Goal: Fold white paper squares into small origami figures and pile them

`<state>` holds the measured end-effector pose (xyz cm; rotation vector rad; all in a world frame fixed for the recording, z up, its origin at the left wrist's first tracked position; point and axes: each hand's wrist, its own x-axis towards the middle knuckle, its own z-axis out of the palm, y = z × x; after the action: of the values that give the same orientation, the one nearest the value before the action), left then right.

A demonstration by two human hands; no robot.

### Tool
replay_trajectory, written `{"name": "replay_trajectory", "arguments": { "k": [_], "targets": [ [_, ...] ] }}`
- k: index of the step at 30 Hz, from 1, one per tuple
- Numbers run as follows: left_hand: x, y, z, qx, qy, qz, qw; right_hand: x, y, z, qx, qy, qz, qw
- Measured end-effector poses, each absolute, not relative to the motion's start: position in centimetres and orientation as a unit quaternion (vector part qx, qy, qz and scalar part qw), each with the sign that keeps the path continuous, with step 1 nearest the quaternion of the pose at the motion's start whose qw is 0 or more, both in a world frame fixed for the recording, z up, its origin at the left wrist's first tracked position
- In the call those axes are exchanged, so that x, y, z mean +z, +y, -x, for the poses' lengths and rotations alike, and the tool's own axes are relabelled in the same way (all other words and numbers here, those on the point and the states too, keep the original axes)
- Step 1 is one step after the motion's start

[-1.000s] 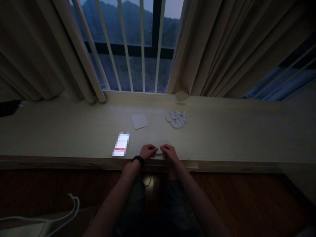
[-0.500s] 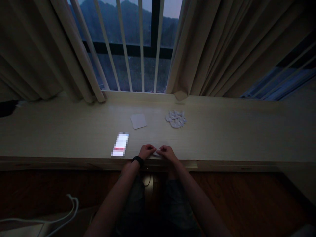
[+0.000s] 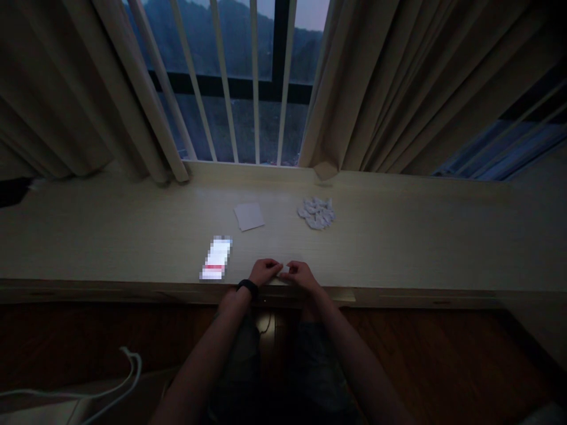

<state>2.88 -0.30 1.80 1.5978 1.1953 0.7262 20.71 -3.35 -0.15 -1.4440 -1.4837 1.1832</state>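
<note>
Close to the front edge of the pale ledge, my left hand [image 3: 264, 271] and my right hand [image 3: 300, 274] face each other with fingers pinched. Between them is a small piece of white paper [image 3: 285, 269], held at both sides and mostly covered by my fingers. Farther back lies a small stack of square white paper sheets [image 3: 249, 216]. To the right of it sits a pile of crumpled or twisted white paper pieces [image 3: 316, 213]. A dark band circles my left wrist.
A phone with a bright, blurred screen [image 3: 216, 258] lies left of my hands. Behind the ledge [image 3: 420, 236] stand a barred window and beige curtains [image 3: 376, 88]. A white cable [image 3: 133, 369] hangs at lower left above the dark wooden floor.
The white paper between my hands has shifted and shows a little more above the fingertips. Both hands stay in nearly the same place; the phone, stack and pile are unmoved.
</note>
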Motion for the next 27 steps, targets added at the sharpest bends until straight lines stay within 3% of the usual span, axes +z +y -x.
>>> {"name": "replay_trajectory", "arguments": {
  "k": [14, 20, 27],
  "targets": [
    [0.9, -0.3, -3.4, 0.313, 0.528, -0.671, 0.416, 0.6, -3.8, -19.6, 0.441, -0.568, 0.562, 0.409],
    [0.7, -0.3, -3.8, 0.311, 0.535, -0.626, 0.475, 0.6, -3.7, -19.8, 0.436, -0.552, 0.551, 0.448],
    [1.6, -0.3, -3.3, 0.297, 0.516, -0.59, 0.545, 0.2, -3.6, -20.0, 0.429, -0.564, 0.556, 0.435]
  ]
}}
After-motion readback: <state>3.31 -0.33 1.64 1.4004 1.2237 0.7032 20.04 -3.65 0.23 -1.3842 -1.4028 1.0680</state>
